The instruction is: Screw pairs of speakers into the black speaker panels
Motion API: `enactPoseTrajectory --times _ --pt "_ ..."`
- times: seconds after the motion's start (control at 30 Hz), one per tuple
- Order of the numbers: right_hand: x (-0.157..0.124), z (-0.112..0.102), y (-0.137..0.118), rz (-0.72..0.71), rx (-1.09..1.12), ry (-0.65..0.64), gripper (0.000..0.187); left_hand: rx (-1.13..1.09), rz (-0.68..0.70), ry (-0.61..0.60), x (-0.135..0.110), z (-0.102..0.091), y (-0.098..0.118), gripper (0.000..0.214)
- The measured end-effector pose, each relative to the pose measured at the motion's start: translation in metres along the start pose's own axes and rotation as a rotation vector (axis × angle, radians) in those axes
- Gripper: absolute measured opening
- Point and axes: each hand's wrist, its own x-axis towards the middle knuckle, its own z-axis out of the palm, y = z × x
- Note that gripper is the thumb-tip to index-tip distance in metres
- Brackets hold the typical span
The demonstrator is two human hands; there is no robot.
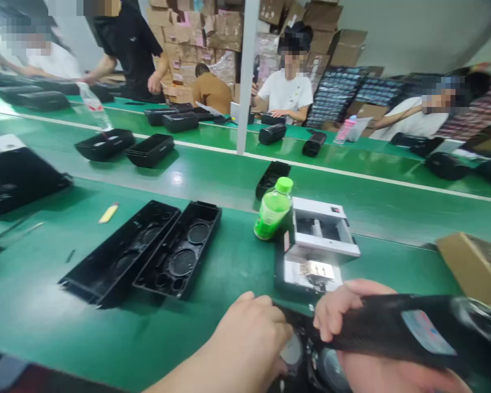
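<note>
My left hand (256, 335) is closed, knuckles up, over a black speaker housing (300, 319) at the bottom of the view. Its fingertips are hidden, so what they pinch cannot be made out. Round speaker drivers (292, 352) show in that housing, just beside the fingers. My right hand (339, 308) is wrapped around a black electric screwdriver (387, 322), which lies nearly level and carries a shiny sticker. The tool's tip is hidden behind my fingers. Beyond both hands stands a white-and-black screw feeder (323, 229) with a metal block at its front.
Two open black housings (178, 251) lie to the left. A green-capped bottle (275, 210) stands beside the feeder. A yellow cutter (108, 213) and a cardboard box (474, 262) rest on the green table. Co-workers (288, 93) sit across, behind a white post (247, 76).
</note>
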Motion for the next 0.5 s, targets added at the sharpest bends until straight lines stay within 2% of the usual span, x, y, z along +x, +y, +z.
enactPoseTrajectory --times 0.17,0.27,0.37,0.5 --pt "0.016 0.015 -0.051 -0.188 -0.079 0.046 0.063 -0.084 -0.017 0.069 -0.003 0.012 -0.006 0.023" --pt "0.034 0.023 -0.073 -0.297 -0.161 0.107 0.062 -0.139 -0.032 0.026 -0.002 0.008 -0.005 0.025" --pt "0.053 0.027 -0.074 -0.309 -0.185 0.112 0.066 -0.167 -0.075 -0.064 0.001 -0.002 -0.001 0.022" --pt "0.068 0.027 -0.059 -0.27 -0.182 0.014 0.066 -0.18 -0.101 -0.117 0.003 -0.009 0.0 0.028"
